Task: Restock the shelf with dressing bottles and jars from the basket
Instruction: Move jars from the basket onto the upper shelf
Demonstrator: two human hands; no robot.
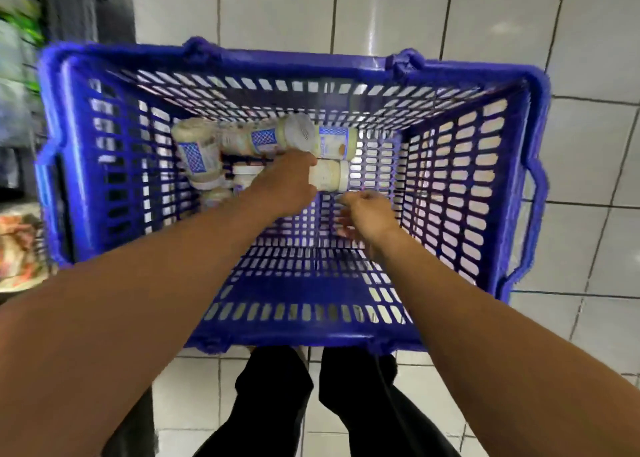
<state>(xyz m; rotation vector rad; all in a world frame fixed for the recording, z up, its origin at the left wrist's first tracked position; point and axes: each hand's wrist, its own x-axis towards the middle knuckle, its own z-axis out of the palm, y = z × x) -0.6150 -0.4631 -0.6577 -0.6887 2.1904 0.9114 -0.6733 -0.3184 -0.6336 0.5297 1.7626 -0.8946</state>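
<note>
A blue plastic basket (512, 166) stands on the tiled floor in front of me. Several creamy dressing bottles and jars with blue-and-white labels lie in its far left part, among them one jar (197, 152) and one long bottle (273, 134). My left hand (287, 183) reaches into the basket and grips a pale dressing bottle (330, 176) that lies on its side. My right hand (367, 217) hovers just right of and below that bottle, fingers loosely curled, holding nothing. Motion blur softens the hands.
White floor tiles (571, 249) surround the basket. A dark shelf unit with blurred green and white packages (20, 41) rises at the left edge. A colourful package (17, 249) lies low at the left. My dark trouser legs (311, 404) stand just behind the basket.
</note>
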